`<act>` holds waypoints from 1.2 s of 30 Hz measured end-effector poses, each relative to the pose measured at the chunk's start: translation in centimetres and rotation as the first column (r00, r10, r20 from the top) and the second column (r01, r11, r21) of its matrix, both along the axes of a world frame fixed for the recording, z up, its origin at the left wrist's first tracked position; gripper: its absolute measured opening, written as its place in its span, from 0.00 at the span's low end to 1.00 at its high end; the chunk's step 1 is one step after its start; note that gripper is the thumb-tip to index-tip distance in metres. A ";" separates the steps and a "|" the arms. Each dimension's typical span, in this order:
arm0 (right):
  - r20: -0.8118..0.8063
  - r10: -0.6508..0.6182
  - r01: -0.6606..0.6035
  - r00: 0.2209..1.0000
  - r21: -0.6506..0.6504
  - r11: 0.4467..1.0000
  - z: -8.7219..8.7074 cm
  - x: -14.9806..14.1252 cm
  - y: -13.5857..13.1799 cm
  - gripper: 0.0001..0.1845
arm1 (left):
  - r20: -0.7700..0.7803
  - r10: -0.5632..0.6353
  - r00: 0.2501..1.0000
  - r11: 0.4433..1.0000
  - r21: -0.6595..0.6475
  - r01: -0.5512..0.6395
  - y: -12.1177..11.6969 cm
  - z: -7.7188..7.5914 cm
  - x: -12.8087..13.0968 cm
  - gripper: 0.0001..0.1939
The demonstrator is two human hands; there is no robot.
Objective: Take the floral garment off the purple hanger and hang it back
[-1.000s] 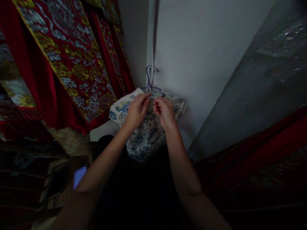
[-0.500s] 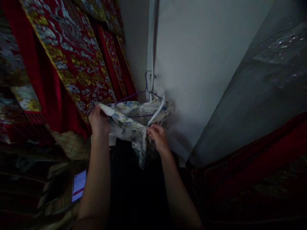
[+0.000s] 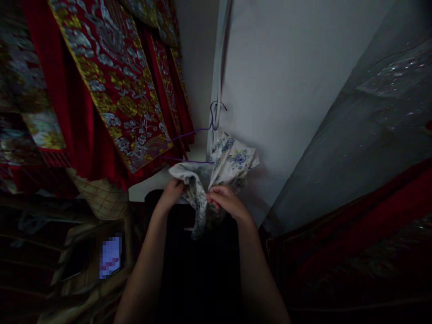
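Note:
A white garment with a blue flower print (image 3: 232, 162) hangs half off a thin purple hanger (image 3: 202, 130) hooked at the wall corner. My left hand (image 3: 173, 191) is closed on the garment's left side, which is bunched below the hanger's bottom wire. My right hand (image 3: 224, 200) is closed on the cloth just to the right, near the middle. The garment's lower part droops between my hands into the dark.
Red hangings with gold and silver embroidery (image 3: 114, 90) fill the left. A pale wall (image 3: 286, 90) rises behind the hanger. A grey plastic-covered sheet (image 3: 371, 121) slants on the right over dark red cloth (image 3: 354, 225). A lit phone screen (image 3: 110, 256) lies at lower left.
My hands dropped from the garment's collar and pulled it apart. The left hand swung out left, then came back toward the middle, and the left side has slid off the hanger.

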State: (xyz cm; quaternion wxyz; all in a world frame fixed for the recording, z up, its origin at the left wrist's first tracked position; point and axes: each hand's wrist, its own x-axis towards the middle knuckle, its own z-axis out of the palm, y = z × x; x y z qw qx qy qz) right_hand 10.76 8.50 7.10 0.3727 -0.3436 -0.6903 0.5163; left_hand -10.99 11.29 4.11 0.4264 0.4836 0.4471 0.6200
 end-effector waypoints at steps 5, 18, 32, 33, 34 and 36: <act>0.134 0.126 -0.118 0.983 -0.069 0.991 -1.3 1.9 1.3 0.13 | -0.159 -0.060 0.986 0.996 0.052 0.069 -1.4 -0.1 1.7 0.09; -0.351 0.002 -0.080 0.937 -0.208 0.975 -0.7 -0.1 0.6 0.33 | -0.244 -0.109 0.964 0.867 0.450 0.212 -5.7 4.8 8.7 0.12; -0.120 -0.295 0.312 0.948 0.531 0.788 6.6 1.9 6.9 0.05 | -0.752 -0.274 0.600 0.925 -0.034 0.380 -2.4 1.1 2.7 0.21; -0.210 -0.355 0.411 0.911 0.542 0.733 6.7 1.9 7.9 0.10 | -0.840 -0.181 0.512 0.960 -0.039 0.276 -2.1 1.3 2.6 0.21; -0.254 -0.409 0.481 0.876 0.522 0.704 6.6 1.9 8.9 0.14 | -0.905 -0.124 0.407 0.982 -0.055 0.178 -1.8 1.5 2.6 0.22; -0.209 -0.521 0.555 0.828 0.440 0.706 5.9 1.6 10.8 0.16 | -0.967 -0.126 0.222 0.992 -0.116 0.056 -1.4 2.2 2.3 0.25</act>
